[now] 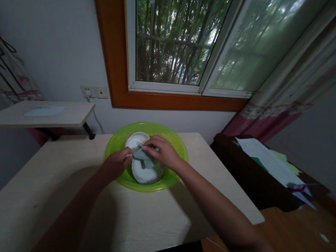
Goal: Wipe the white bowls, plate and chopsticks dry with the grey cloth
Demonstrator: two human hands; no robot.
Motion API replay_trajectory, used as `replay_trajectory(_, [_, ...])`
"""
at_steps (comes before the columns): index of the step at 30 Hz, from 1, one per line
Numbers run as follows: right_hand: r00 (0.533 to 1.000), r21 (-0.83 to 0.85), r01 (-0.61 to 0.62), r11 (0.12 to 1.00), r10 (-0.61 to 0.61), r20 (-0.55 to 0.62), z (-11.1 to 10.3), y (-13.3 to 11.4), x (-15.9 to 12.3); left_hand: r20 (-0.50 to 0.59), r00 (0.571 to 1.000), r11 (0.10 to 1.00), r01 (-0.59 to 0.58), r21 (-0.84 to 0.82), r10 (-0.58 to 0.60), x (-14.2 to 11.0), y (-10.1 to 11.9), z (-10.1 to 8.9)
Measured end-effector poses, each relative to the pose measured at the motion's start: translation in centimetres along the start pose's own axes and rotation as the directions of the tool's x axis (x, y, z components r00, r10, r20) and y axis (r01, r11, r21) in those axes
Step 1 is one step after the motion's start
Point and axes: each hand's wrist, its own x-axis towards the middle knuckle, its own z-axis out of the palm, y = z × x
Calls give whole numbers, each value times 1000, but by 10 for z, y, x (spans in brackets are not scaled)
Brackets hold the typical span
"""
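Over the green plastic basin (122, 182), my left hand (116, 162) is closed on thin pale sticks that look like chopsticks (128, 155). My right hand (163, 152) pinches a grey-green cloth (144, 157) close to the left fingertips. Pale stick ends also show by the right fingers, so the cloth seems to be around the sticks' middle; the exact wrap is hidden. Beneath the cloth lies a white dish (144, 176) in the basin. A second white dish (135, 138) sits behind it, partly covered by the cloth and my hands.
The basin stands on a pale wooden table (141, 219) against the wall. A raised shelf (74, 116) with a paper (44, 111) is at the left. Beyond the right edge, a dark brown piece of furniture (237, 170) carries papers (266, 160). A window (183, 37) is above.
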Motion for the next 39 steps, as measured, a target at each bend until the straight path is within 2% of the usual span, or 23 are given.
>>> replay_trajectory(5, [988, -10, 26, 1000, -24, 150, 22, 0, 0, -20, 1000, 1000, 6, 5, -6, -1, -1, 0])
replay_trajectory(13, [978, 6, -81, 997, 79, 191, 21, -1, -6, 16, 1000, 998, 9, -54, -8, 0, 0, 0])
replay_trajectory(17, [972, -18, -100, 995, 102, 213, 21, -6, -4, 26, 1000, 997, 0, -74, 2, 0, 2, -3])
replay_trajectory(21, [968, -55, -102, 993, 112, 225, 21, -9, -4, 46, 998, 989, 44, -140, -38, -1, 0, -1])
replay_trajectory(28, [962, -139, 3, 990, 35, 272, 13, -13, -6, 128, 991, 960, 81, -267, -48, 1, -4, 1])
replay_trajectory(33, [945, -259, 72, 963, 17, 326, 8, -17, -6, 147, 989, 968, 66, -240, -31, 2, -1, 0])
replay_trajectory(39, [935, -299, 70, 952, 43, 353, 5, -15, -7, 124, 992, 967, 66, -246, -36, 2, -4, -1])
